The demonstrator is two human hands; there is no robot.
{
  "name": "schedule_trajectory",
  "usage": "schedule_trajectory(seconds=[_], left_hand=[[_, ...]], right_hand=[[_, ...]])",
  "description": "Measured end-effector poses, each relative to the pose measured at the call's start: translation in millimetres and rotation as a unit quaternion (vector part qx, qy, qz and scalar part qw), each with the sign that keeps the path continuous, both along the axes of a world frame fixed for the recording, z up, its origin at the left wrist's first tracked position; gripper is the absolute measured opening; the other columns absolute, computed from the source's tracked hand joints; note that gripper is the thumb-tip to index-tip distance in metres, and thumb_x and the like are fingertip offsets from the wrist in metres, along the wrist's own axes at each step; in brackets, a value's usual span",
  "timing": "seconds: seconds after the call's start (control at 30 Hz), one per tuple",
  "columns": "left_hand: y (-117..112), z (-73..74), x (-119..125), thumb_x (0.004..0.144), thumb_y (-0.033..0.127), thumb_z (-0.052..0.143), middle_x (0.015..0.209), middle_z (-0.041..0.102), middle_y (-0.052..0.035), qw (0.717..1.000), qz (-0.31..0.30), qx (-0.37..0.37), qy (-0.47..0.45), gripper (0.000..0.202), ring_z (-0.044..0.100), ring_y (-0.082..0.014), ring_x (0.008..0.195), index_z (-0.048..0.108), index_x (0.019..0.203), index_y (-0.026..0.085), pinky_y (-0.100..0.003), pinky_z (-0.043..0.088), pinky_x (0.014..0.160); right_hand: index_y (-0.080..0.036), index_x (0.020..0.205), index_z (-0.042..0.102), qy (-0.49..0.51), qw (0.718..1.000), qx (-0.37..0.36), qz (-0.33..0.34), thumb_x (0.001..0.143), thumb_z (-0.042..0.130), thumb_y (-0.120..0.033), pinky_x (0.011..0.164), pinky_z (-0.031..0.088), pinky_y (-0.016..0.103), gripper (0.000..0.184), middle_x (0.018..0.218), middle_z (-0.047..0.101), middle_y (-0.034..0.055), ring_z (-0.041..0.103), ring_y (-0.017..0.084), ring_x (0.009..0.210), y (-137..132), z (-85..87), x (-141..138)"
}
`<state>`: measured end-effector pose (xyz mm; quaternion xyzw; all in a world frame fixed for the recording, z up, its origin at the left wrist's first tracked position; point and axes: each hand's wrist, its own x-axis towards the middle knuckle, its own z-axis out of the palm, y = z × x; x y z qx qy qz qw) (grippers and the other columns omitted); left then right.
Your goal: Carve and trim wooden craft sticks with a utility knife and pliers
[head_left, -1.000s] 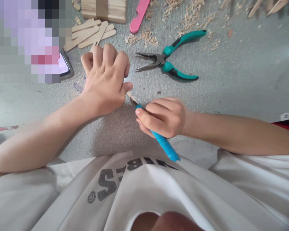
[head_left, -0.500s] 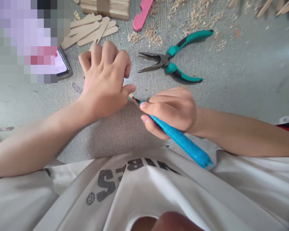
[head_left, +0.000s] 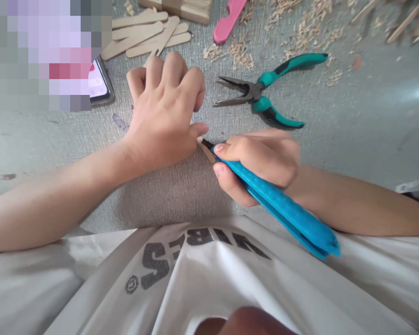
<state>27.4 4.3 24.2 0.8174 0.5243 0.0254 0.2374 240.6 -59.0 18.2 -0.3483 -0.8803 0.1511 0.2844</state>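
My left hand (head_left: pixel 167 116) rests on the table with curled fingers, its thumb pressing on a wooden craft stick (head_left: pixel 208 153). Most of that stick is hidden under the hand; a short pale piece pokes out by the thumb. My right hand (head_left: pixel 261 163) is closed around blue-handled pliers (head_left: pixel 293 209). Their dark jaws (head_left: pixel 207 143) meet the stick close to my left thumb, and the fingers partly cover them. Both blue handles show, slightly apart, pointing down toward my shirt.
Teal-handled needle-nose pliers (head_left: pixel 254 91) lie with jaws spread beyond my hands. Loose craft sticks (head_left: pixel 139 33), a bundle of sticks (head_left: pixel 185 8), a pink tool (head_left: pixel 226 25) and wood shavings (head_left: pixel 242 53) are farther back. A phone (head_left: pixel 103 86) lies at the left.
The blue-handled pliers have turned in my right hand, so both handles now show apart. The whole view has shifted, with the table things appearing farther right.
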Motion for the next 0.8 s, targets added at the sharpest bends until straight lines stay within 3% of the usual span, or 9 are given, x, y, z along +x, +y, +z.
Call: schedule_trajectory(seconds=[0.07, 0.13, 0.23, 0.33, 0.4, 0.5, 0.8], left_hand=[[1, -8.5, -3, 0.096, 0.025, 0.076, 0.15, 0.06, -0.0156, 0.999, 0.002, 0.019, -0.026, 0.027, 0.047, -0.0427, 0.141, 0.06, 0.118, 0.024, -0.064, 0.03, 0.116], [4, -21.2, -8, 0.099, 0.04, 0.079, 0.133, 0.07, -0.0131, 0.993, 0.001, 0.05, -0.106, 0.023, 0.053, -0.0402, 0.13, 0.063, 0.104, 0.025, -0.063, 0.034, 0.113], [10, -37.9, -15, 0.101, 0.066, 0.078, 0.087, 0.068, -0.0071, 0.962, 0.012, 0.096, -0.256, 0.044, 0.063, -0.033, 0.1, 0.064, 0.09, 0.026, -0.059, 0.043, 0.103], [12, -41.8, -20, 0.11, 0.081, 0.059, 0.069, 0.059, -0.0022, 0.93, -0.003, 0.093, -0.356, 0.06, 0.061, -0.0236, 0.072, 0.064, 0.085, 0.026, -0.049, 0.046, 0.082], [11, -39.1, -20, 0.112, 0.08, 0.058, 0.062, 0.051, 0.0013, 0.918, -0.014, 0.085, -0.388, 0.064, 0.049, -0.0174, 0.056, 0.061, 0.078, 0.026, -0.044, 0.041, 0.069], [10, -34.9, -21, 0.114, 0.071, 0.063, 0.058, 0.045, 0.0037, 0.909, -0.026, 0.094, -0.405, 0.061, 0.037, -0.0132, 0.051, 0.059, 0.074, 0.025, -0.04, 0.036, 0.061], [12, -31.7, -22, 0.118, 0.065, 0.061, 0.059, 0.051, 0.0031, 0.896, -0.013, 0.123, -0.426, 0.059, 0.042, -0.0105, 0.051, 0.061, 0.075, 0.024, -0.034, 0.029, 0.05]], right_hand=[[-0.029, 0.107, 0.055, 0.004, 0.999, 0.035, 0.006, 0.099, 0.063, -0.02, 0.056, 0.052, 0.033, 0.014, 0.073, 0.068, -0.0048, 0.061, 0.018, 0.057, -3, -6.8, 1], [-0.026, 0.111, 0.059, 0.024, 0.993, 0.11, 0.02, 0.097, 0.062, -0.018, 0.052, 0.047, 0.033, 0.016, 0.071, 0.064, -0.0054, 0.056, 0.017, 0.055, -5, -13.2, 4], [-0.022, 0.117, 0.064, 0.036, 0.982, 0.181, 0.036, 0.102, 0.064, -0.023, 0.054, 0.049, 0.032, 0.014, 0.072, 0.064, -0.0045, 0.053, 0.016, 0.058, -2, -18.5, 11], [-0.019, 0.119, 0.067, 0.047, 0.966, 0.25, 0.038, 0.104, 0.067, -0.023, 0.054, 0.048, 0.031, 0.015, 0.072, 0.064, -0.0045, 0.052, 0.016, 0.06, 2, -19.3, 18], [-0.021, 0.119, 0.069, 0.032, 0.958, 0.282, 0.028, 0.104, 0.071, -0.023, 0.054, 0.044, 0.029, 0.016, 0.072, 0.063, -0.0063, 0.052, 0.014, 0.061, 4, -18.8, 22], [-0.028, 0.127, 0.07, -0.01, 0.957, 0.288, 0.026, 0.105, 0.074, -0.024, 0.058, 0.043, 0.026, 0.022, 0.078, 0.067, -0.0077, 0.056, 0.011, 0.066, 4, -16.9, 29], [-0.03, 0.138, 0.074, -0.049, 0.96, 0.276, 0.016, 0.107, 0.072, -0.017, 0.069, 0.048, 0.028, 0.034, 0.087, 0.067, -0.0045, 0.061, 0.013, 0.077, 1, -6.2, 33]])
